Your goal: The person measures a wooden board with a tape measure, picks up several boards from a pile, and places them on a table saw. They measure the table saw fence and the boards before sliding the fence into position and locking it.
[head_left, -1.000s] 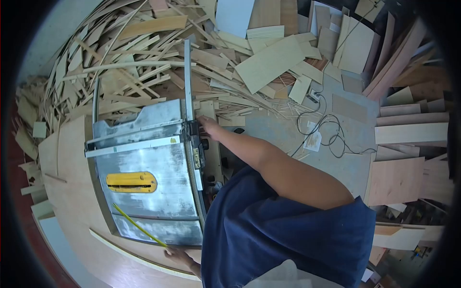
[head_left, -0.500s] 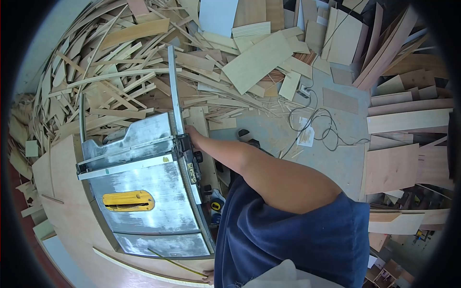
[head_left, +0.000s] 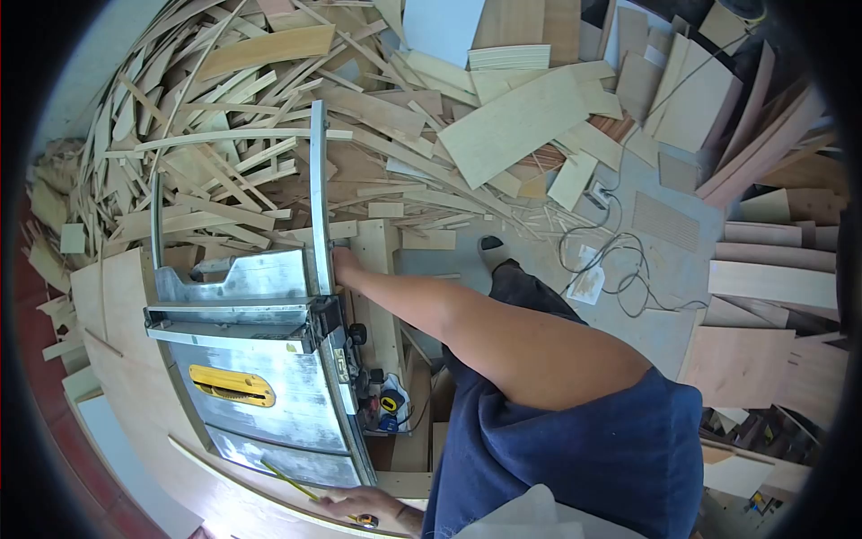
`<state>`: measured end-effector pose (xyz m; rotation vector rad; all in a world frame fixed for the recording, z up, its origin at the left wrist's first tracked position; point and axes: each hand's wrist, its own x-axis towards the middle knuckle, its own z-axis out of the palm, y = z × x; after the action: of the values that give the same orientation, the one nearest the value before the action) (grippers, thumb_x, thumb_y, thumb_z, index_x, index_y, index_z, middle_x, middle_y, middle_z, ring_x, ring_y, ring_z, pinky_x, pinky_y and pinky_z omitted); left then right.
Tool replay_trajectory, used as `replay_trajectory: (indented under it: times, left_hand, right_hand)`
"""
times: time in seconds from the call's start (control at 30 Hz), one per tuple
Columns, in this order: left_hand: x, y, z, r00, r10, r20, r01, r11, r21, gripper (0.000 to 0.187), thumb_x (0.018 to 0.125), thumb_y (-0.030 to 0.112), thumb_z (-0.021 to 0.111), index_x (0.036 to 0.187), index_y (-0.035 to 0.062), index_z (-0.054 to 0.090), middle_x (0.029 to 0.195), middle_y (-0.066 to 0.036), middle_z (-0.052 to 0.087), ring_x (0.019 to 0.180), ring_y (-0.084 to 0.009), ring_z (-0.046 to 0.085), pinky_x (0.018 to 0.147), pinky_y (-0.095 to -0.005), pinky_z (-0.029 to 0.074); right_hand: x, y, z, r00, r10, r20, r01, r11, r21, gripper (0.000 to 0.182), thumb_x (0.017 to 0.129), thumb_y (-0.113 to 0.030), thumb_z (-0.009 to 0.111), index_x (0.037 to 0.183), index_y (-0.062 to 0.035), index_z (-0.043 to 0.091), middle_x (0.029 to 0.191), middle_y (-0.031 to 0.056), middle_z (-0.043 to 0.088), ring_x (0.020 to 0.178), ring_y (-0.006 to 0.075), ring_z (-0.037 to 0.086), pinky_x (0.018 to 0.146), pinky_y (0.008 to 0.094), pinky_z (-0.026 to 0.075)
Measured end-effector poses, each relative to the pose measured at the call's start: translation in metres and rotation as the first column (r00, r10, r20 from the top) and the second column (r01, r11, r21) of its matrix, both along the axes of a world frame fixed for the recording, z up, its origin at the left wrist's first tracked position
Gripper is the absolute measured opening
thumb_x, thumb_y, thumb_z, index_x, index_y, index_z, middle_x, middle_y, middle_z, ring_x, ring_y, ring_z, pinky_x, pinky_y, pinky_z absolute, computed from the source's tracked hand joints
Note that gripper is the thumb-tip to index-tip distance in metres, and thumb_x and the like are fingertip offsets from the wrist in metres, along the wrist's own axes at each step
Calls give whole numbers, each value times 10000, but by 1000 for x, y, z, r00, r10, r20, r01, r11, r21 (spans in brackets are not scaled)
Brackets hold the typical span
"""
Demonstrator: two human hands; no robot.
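My right hand (head_left: 346,267) is at the end of the outstretched arm, against the long metal rail (head_left: 320,180) of a table saw (head_left: 269,422). Its fingers are mostly hidden there, so what it grips cannot be made out. Across the saw top lies the metal rip fence (head_left: 233,334), beside the yellow throat plate (head_left: 232,384) with the blade slot. Low in the view my left hand (head_left: 355,503) holds a tape measure (head_left: 366,520). Its yellow blade reaches out over the near edge of the saw top.
Wood offcuts (head_left: 242,162) pile up beyond the saw. A plywood sheet (head_left: 117,332) adjoins it, with a thin wooden strip (head_left: 242,485) on top. Another yellow tape measure (head_left: 391,401) lies beside the saw. A cable (head_left: 620,269) coils on the floor; boards (head_left: 736,368) stack at right.
The view has shifted. My left hand has come further into view with the tape measure. The rip fence appears closer to the throat plate, while my right hand stays by the rail.
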<state>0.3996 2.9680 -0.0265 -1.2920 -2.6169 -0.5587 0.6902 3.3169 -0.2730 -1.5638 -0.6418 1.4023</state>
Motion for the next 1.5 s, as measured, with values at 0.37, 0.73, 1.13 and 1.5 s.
replay_trajectory:
  times: [0.37, 0.73, 1.13, 1.5]
  left_hand:
    - [248, 29, -51, 127, -390, 912, 868, 488, 88, 327, 1092, 175, 530, 1359, -4, 591, 1060, -190, 655, 954, -329, 652, 899, -417, 526]
    - [261, 112, -162, 408, -376, 832, 882, 397, -254, 334, 1049, 219, 600, 1290, -6, 655, 1186, -217, 729, 1075, -325, 719, 924, -406, 555]
    - [377, 89, -298, 588, 0, 809, 770, 307, -559, 329, 1050, 224, 562, 1247, -16, 670, 949, -88, 717, 816, -158, 672, 743, -326, 545]
    - [646, 202, -427, 391, 38, 920, 893, 224, -389, 409, 1061, 204, 567, 1432, 32, 548, 1081, -94, 685, 952, -155, 657, 834, -309, 545]
  right_hand:
    - [-3, 22, 12, 999, -15, 38, 24, 964, -263, 430, 970, -400, 576, 1123, -40, 753, 1188, 226, 739, 1151, 419, 690, 963, 511, 548]
    - [244, -270, -129, 847, 182, 500, -45, 961, -273, 477, 922, -462, 685, 1049, -8, 761, 930, 220, 760, 880, 388, 747, 821, 490, 582]
    - [597, -458, -210, 857, -254, 449, 479, 714, -511, 401, 973, -382, 672, 983, 15, 724, 737, 130, 722, 678, 219, 712, 669, 398, 557]
    - [742, -407, -357, 779, -451, 435, 622, 638, -454, 448, 985, -363, 680, 671, -52, 604, 629, 25, 586, 572, 145, 559, 529, 357, 438]
